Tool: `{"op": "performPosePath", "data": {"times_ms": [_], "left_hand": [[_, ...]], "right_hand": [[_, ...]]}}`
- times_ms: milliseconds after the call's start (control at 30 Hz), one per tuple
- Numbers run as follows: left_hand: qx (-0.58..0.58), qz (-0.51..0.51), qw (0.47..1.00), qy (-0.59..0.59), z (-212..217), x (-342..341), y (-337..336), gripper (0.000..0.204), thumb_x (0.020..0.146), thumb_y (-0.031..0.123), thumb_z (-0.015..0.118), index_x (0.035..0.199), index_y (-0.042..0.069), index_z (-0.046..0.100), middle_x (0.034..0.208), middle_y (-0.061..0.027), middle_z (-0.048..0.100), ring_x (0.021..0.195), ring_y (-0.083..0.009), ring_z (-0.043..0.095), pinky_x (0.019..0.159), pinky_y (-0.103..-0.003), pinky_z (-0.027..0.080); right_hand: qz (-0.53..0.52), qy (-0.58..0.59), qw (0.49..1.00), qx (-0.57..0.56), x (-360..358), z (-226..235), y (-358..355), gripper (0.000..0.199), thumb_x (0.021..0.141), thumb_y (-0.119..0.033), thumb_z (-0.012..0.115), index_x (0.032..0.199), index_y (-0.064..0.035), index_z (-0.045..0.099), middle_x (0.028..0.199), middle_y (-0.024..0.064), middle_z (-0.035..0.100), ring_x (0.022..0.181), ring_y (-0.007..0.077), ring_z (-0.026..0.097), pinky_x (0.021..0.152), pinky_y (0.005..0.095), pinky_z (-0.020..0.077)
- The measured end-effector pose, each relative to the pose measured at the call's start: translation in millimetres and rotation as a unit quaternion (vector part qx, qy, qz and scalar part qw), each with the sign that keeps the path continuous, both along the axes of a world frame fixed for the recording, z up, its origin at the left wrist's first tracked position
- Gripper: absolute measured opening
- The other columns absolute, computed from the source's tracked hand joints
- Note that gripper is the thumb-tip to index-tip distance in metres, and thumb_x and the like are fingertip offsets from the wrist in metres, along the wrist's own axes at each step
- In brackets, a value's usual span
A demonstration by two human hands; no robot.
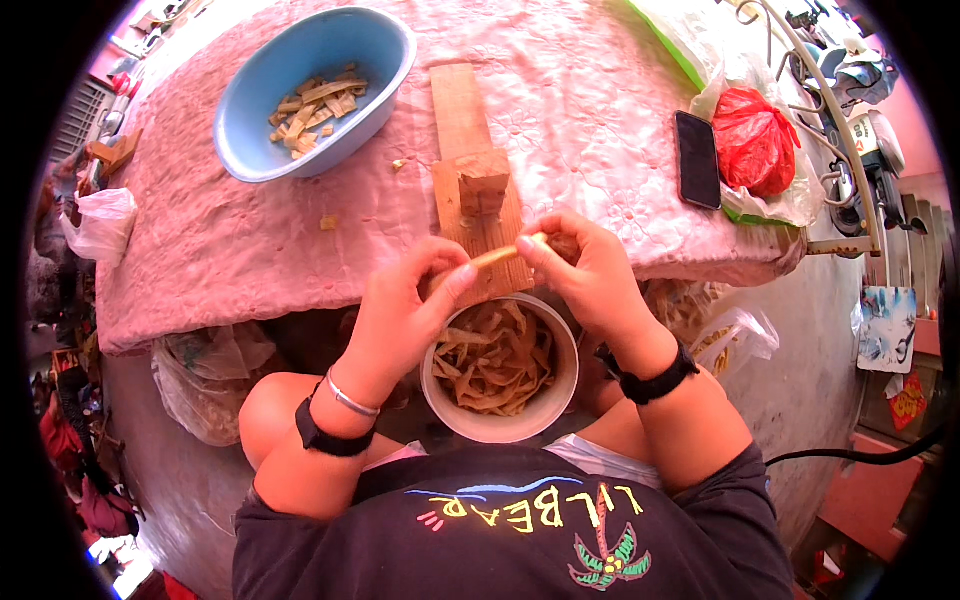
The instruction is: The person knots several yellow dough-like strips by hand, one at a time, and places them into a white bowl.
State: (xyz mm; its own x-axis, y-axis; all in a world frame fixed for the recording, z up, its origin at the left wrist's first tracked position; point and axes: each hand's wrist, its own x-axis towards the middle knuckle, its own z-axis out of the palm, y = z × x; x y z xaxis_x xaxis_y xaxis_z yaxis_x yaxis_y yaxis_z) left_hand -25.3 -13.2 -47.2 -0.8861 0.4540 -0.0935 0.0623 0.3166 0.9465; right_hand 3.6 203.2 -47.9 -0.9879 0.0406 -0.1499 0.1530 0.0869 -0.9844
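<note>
A thin pale-yellow strip [497, 257] is stretched between my two hands, just above the near end of a wooden board. My left hand [405, 295] pinches its left end between thumb and fingers. My right hand [585, 265] grips the other end, its thumb pressed on the strip. The wooden board [458, 105] carries an upright wooden block [483, 172] and juts past the table edge. Below my hands, a white bucket [498, 432] between my legs holds many tan, curled strips [495, 365]. What my curled fingers cover is hidden.
A blue basin [238, 120] with short cut pieces [318, 105] stands on the pink-covered table [380, 220] at the far left. A black phone [697, 160] and a red plastic bag [755, 140] lie at the right. Filled plastic bags [210, 380] sit under the table.
</note>
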Motion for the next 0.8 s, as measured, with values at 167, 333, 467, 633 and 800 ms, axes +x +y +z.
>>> {"op": "performPosePath", "data": {"times_ms": [167, 333, 467, 633, 800], "left_hand": [[-0.057, 0.042, 0.997, 0.038, -16.7, -19.2, 7.4, 0.017, 0.090, 0.015, 0.065, 0.099, 0.003, 0.058, 0.075, -0.0117, 0.065, 0.069, -0.0202, 0.063, 0.064, -0.032, 0.048], [-0.084, 0.064, 0.989, 0.101, -25.6, -19.4, 8.9, 0.012, 0.092, 0.011, 0.061, 0.099, 0.002, 0.058, 0.077, -0.0115, 0.064, 0.068, -0.0187, 0.062, 0.063, -0.031, 0.048], [0.097, 0.034, 0.991, -0.089, 9.5, 2.6, -1.6, 0.010, 0.095, 0.006, 0.054, 0.102, 0.001, 0.060, 0.087, -0.0049, 0.065, 0.071, -0.0100, 0.059, 0.066, -0.024, 0.048], [0.234, -0.043, 0.959, -0.153, 35.6, 34.7, 23.2, 0.040, 0.099, 0.008, 0.054, 0.136, 0.005, 0.041, 0.094, -0.0030, 0.062, 0.079, -0.0066, 0.057, 0.069, -0.022, 0.047], [0.182, -0.046, 0.965, -0.185, 38.4, 44.1, 19.9, 0.058, 0.097, 0.012, 0.058, 0.148, 0.006, 0.029, 0.072, -0.0021, 0.061, 0.061, -0.0068, 0.054, 0.056, -0.023, 0.043]], "right_hand": [[-0.023, 0.081, 0.983, 0.165, -14.4, -25.9, -3.1, 0.021, 0.089, -0.019, 0.070, 0.095, 0.0010, 0.065, 0.084, 0.0136, 0.068, 0.082, 0.0207, 0.068, 0.075, 0.0336, 0.0516], [-0.027, 0.019, 0.986, 0.166, -7.2, -23.6, 0.7, 0.021, 0.089, -0.018, 0.069, 0.094, 0.0026, 0.066, 0.082, 0.0160, 0.070, 0.078, 0.0228, 0.070, 0.070, 0.0335, 0.0527], [0.225, 0.028, 0.953, 0.200, 13.4, 24.8, 23.9, 0.030, 0.086, -0.028, 0.074, 0.101, -0.0019, 0.071, 0.082, 0.0136, 0.070, 0.074, 0.0209, 0.066, 0.071, 0.0323, 0.0526], [0.103, 0.146, 0.984, -0.001, 46.2, 14.8, -24.3, 0.032, 0.099, -0.019, 0.057, 0.124, 0.0005, 0.057, 0.108, 0.0146, 0.062, 0.089, 0.0243, 0.062, 0.080, 0.0330, 0.0503], [-0.067, -0.076, 0.908, -0.406, 45.7, 51.4, -33.4, 0.049, 0.107, -0.039, 0.034, 0.125, 0.0017, 0.054, 0.079, 0.0084, 0.061, 0.068, 0.0172, 0.059, 0.077, 0.0355, 0.0519]]}}
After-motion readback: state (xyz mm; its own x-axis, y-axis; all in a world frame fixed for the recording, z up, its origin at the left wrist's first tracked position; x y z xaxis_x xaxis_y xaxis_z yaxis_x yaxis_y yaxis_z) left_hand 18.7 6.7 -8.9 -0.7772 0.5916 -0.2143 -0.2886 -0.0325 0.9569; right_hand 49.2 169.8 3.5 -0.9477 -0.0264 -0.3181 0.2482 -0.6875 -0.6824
